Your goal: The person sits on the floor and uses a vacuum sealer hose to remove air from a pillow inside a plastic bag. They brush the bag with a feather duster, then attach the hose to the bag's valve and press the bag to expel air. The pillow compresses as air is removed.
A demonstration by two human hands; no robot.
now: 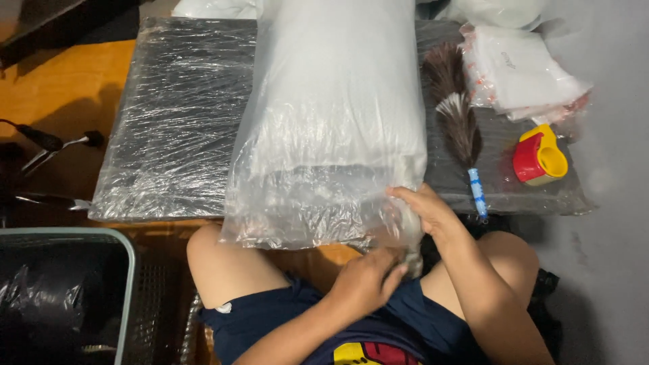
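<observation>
We slide the white pillow (338, 88) into its clear plastic bag (297, 203): right hand (426, 209) pinches the mouth, left hand (365, 280) grips beneath; next needs pulling.

In the middle of the frame a clear plastic bag (331, 128) with white filling lay on a wrapped black board (176, 122). The right hand (426, 206) pinched its lower corner; the left hand (365, 280) gripped below. A feather duster (460, 122) lay at right.
</observation>
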